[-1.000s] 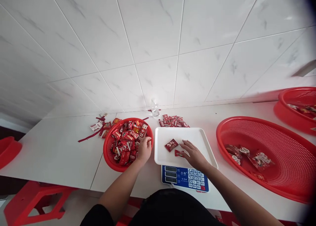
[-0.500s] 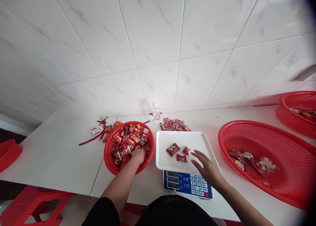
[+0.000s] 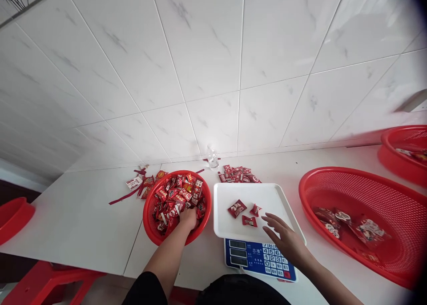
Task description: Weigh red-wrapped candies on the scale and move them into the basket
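The left hand (image 3: 189, 217) had moved down among flattish, red, plastic-wrapped packets (image 3: 172, 193), judged light, slippery, best edge-pinched; its grip could not be told, while the right hand (image 3: 289, 242) was spread.

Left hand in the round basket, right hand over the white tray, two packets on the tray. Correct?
Not the count: the head view shows three packets on the white tray, not two. The left hand is in the round basket and the right hand over the tray, as you say.
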`<act>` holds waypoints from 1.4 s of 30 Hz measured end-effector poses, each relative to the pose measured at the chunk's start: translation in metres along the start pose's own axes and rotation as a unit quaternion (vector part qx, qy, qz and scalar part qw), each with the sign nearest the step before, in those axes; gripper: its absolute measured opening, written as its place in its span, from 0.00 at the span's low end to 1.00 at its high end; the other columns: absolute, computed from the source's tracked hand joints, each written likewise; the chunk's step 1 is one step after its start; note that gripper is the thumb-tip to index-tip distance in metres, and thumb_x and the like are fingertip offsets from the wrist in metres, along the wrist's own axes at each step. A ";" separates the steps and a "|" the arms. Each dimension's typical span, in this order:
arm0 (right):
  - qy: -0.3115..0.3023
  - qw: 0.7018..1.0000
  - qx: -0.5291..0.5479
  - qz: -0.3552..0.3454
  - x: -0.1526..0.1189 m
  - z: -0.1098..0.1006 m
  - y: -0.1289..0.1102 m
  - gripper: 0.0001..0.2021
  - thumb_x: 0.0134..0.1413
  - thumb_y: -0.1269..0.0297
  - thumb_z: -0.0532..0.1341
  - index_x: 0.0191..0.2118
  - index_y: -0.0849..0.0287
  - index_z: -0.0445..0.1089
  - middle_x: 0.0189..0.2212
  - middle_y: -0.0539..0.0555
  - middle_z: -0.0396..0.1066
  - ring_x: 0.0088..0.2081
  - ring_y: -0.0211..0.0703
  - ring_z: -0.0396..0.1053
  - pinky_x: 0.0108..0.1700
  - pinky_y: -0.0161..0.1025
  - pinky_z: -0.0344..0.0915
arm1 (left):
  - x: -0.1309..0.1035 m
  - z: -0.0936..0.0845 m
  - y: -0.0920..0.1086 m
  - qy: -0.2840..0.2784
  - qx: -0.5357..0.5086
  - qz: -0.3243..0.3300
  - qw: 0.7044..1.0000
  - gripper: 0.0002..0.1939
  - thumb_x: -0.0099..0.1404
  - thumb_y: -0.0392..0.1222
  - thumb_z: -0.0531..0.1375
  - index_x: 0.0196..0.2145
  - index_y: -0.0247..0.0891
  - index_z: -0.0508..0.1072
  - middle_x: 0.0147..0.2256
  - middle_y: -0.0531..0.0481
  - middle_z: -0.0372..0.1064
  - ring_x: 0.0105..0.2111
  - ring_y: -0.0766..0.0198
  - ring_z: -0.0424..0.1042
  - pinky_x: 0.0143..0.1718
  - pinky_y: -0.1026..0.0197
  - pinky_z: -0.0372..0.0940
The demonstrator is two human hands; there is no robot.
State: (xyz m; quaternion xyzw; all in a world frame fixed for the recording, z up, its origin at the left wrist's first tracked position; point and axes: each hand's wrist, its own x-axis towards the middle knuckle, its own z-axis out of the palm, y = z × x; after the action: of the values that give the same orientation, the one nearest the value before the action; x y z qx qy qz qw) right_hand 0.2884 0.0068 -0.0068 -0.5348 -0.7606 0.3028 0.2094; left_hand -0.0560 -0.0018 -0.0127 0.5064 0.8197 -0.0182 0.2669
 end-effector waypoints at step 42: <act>-0.126 0.969 0.212 -0.021 -0.015 0.001 -0.088 0.16 0.53 0.55 0.55 0.48 0.52 0.65 0.42 0.54 0.70 0.38 0.42 0.69 0.41 0.39 0.66 | -0.095 -0.008 0.074 -0.352 -0.663 -0.059 0.658 0.08 0.58 0.41 0.58 0.33 0.33 0.71 0.23 0.48 0.69 0.18 0.70 0.66 0.15 0.70 0.59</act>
State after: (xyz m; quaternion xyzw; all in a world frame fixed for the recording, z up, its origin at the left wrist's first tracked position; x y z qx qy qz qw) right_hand 0.2323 -0.0292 0.0523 -0.4195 -0.7101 0.5180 0.2269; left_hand 0.0355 -0.0416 0.0553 0.1014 0.4875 0.3373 0.7989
